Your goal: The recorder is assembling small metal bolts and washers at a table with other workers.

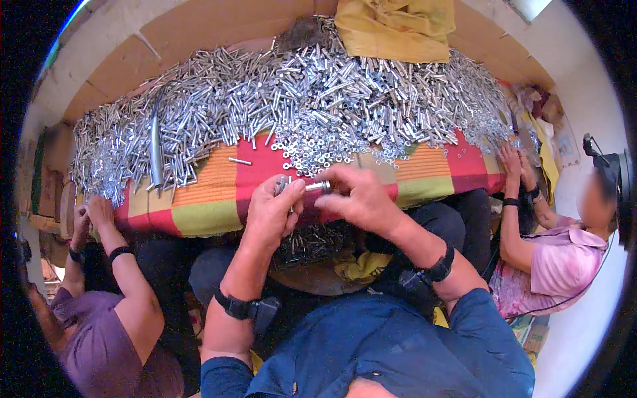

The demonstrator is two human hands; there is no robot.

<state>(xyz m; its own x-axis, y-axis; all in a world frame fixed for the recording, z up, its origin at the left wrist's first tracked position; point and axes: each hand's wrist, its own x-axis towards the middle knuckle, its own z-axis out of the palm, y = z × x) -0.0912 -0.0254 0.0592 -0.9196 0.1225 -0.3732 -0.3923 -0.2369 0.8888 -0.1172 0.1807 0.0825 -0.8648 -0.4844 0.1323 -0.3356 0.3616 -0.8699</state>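
My left hand point(271, 211) is closed around one end of a shiny metal bolt point(312, 188), which lies roughly level above the cloth's near edge. More small metal pieces stick out between the fingers of that hand; their exact kind is hard to make out. At the bolt's wider right end, my right hand point(361, 201) pinches with thumb and fingers. Just beyond both hands, loose nuts point(312, 156) and washers point(388, 154) lie in a heap. A single metal pin point(239, 160) rests apart on the cloth, left of the nuts.
A long mound of metal rods and sleeves point(259, 86) covers the far side of the checked cloth point(206, 199). A yellow sack point(395, 30) lies behind it. People sit close on both sides, their hands point(99, 212) at the cloth's edge. More metal parts point(308, 245) lie below.
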